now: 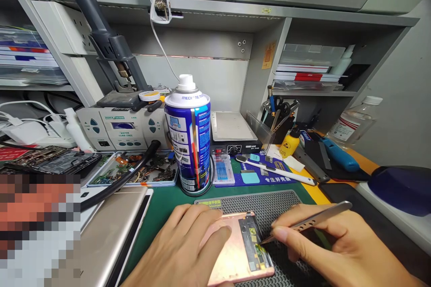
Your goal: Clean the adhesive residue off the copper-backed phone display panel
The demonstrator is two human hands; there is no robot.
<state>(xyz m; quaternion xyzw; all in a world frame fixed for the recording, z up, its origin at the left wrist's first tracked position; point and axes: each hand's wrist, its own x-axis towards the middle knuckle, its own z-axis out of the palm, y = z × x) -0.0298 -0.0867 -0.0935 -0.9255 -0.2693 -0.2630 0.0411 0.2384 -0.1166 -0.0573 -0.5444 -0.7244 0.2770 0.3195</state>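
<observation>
A pink smartphone body (232, 251) with its back off lies on a grey textured pad (283, 202). A dark strip with small yellow parts runs down its right side. My left hand (188, 242) is closed on its left part, holding it against the pad. Its grip on the far edges is partly hidden. In my right hand (333, 242) is a pair of metal tweezers (313, 221), pinched between thumb and fingers. The tweezer tips touch or almost touch the parts on the strip's right edge.
A blue-and-white spray can (188, 139) stands just behind the pad. Behind it are a hot plate (232, 126) and a soldering station (121, 128). A white brush (276, 170) lies at back right. Circuit boards (134, 166), a black hose (124, 179) and a gold tablet-like panel (114, 233) are left.
</observation>
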